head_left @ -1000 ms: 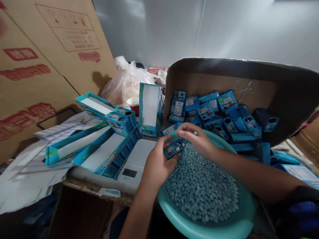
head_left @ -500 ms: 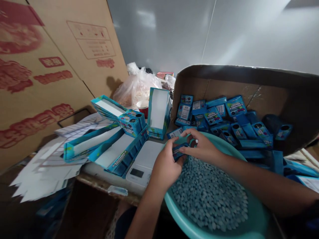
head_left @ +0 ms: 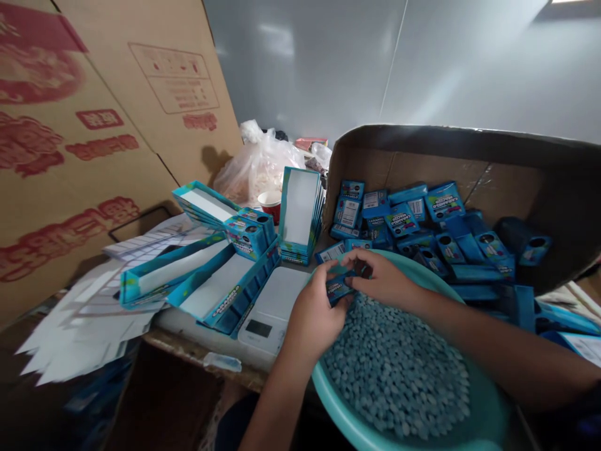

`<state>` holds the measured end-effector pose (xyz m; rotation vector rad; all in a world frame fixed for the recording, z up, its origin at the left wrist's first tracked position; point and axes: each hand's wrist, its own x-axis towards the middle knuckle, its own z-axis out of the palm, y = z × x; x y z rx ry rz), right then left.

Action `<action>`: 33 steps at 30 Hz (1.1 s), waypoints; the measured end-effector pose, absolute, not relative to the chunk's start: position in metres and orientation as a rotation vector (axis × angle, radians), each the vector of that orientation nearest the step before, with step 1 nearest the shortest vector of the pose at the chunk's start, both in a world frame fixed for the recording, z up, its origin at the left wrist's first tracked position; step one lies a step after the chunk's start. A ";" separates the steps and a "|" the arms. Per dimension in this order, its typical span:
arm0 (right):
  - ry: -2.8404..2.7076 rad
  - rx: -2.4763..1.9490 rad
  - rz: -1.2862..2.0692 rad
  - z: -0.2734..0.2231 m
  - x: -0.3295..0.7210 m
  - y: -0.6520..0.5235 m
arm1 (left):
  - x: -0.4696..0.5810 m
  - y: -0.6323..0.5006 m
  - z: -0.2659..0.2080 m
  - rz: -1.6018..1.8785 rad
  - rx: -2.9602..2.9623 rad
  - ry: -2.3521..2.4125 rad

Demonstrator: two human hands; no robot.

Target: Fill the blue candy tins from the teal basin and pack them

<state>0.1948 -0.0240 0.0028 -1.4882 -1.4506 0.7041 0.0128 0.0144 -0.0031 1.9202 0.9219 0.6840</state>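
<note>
My left hand point(head_left: 313, 313) grips a small blue candy box point(head_left: 338, 288) over the far rim of a teal basin point(head_left: 483, 413). My right hand point(head_left: 382, 280) closes over the top end of the same box, its fingertips pressed on it. The basin is heaped with small pale blue tablets point(head_left: 399, 369). Both hands hover just above the tablets, and most of the box is hidden between them.
A brown carton point(head_left: 422, 156) lying on its side behind the basin holds several filled blue boxes point(head_left: 404, 216). A white digital scale point(head_left: 270, 310) sits left of the basin. Open blue display trays point(head_left: 211, 282), upright flat trays point(head_left: 298, 213), a plastic bag point(head_left: 260, 166) and large cardboard sheets point(head_left: 84, 138) stand at left.
My right hand has come down from above the open box onto its top. The tablets visible in the box a second ago are now covered. The view has shifted slightly.
</note>
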 end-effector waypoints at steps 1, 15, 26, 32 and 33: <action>-1.452 -1.484 0.706 0.003 0.195 -0.024 | 0.013 0.014 -0.003 0.682 1.922 0.918; -1.296 -1.458 0.805 -0.003 0.202 -0.016 | 0.015 0.014 -0.002 0.921 1.869 0.914; -1.604 -1.512 0.860 -0.026 0.188 -0.015 | -0.029 0.019 0.002 1.532 1.868 1.035; -1.920 -1.712 0.749 -0.032 0.190 -0.024 | -0.039 0.032 0.007 1.673 1.919 1.102; -2.029 -1.729 0.734 -0.033 0.188 -0.026 | -0.039 0.038 0.004 1.574 1.993 1.152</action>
